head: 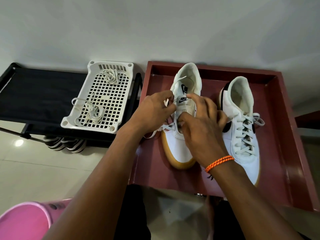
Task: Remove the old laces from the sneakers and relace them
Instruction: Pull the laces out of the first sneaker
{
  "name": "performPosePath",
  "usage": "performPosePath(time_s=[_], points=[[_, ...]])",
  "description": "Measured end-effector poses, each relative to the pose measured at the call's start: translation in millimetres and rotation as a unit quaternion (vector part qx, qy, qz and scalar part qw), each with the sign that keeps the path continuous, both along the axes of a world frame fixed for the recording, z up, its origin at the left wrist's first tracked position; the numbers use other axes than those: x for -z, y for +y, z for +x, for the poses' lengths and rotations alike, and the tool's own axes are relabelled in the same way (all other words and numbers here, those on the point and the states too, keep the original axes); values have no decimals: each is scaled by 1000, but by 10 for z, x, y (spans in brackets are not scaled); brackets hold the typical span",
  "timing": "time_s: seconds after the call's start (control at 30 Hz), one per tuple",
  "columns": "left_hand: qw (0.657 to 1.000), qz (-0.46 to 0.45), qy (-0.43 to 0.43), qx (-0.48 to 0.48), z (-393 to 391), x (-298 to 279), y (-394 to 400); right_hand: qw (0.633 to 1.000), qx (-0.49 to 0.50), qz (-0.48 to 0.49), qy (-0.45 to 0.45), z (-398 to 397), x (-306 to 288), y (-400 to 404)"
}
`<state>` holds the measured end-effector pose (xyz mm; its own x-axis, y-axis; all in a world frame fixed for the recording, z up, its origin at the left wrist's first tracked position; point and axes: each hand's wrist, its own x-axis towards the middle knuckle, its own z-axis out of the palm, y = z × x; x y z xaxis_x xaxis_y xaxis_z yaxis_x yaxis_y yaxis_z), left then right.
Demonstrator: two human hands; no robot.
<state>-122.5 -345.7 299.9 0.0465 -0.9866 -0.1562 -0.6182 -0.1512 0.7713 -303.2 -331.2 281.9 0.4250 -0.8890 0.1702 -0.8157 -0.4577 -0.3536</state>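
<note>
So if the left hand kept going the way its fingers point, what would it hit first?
Probably the sneaker's tongue: the left hand, pinching a lace, points right at it. Depth is unclear.

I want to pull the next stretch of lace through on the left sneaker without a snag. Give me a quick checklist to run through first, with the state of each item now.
1. Left hand pinches a lace end: ok.
2. Right hand on the left sneaker at its eyelets: ok, though whether it grips lace cannot tell.
3. Left sneaker rests flat in the red tray: ok.
4. Loose lace trailing over the tray's left edge, free of snags: cannot tell.
5. Right sneaker laced and out of the way: ok.
6. Spare laces stay in the white basket: ok.
</note>
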Motion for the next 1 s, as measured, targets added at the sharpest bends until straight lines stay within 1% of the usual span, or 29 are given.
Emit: performPosePath(time_s=[0.07,0.17,0.2,0.27,0.33,0.47,0.53,0.6,0.73,0.8,0.87,1.0], points=[[1000,4,4,1,2,2,3,998,34,2,-52,-16,-63,-48],[1000,4,9,-2,-3,19,-3,982,120,-23,-142,-37,-181,-110],[1000,4,9,-3,-1,24,-4,977,134,-33,-160,-46,-198,-121],[1000,6,10,-3,3,32,-6,976,118,-31,-178,-63,-206,-119],[1000,7,7,-1,13,40,-8,986,71,-10,-154,-51,-181,-89],[1000,3,0,1,10,36,-7,999,14,33,-39,3,-60,-5],[1000,2,0,3,10,30,-5,999,0,21,-26,4,-29,9],[1000,0,2,3,11,24,-1,998,7,5,-56,-5,-61,-17],[1000,11,8,-2,-2,8,-4,981,102,-18,-163,-40,-220,-104],[1000,12,6,-1,-3,9,-6,979,109,-41,-168,-61,-265,-113],[1000,12,7,-2,0,16,-8,988,68,-37,-135,-59,-259,-90],[1000,7,3,-3,4,17,-7,1000,0,11,-15,11,-108,1]])
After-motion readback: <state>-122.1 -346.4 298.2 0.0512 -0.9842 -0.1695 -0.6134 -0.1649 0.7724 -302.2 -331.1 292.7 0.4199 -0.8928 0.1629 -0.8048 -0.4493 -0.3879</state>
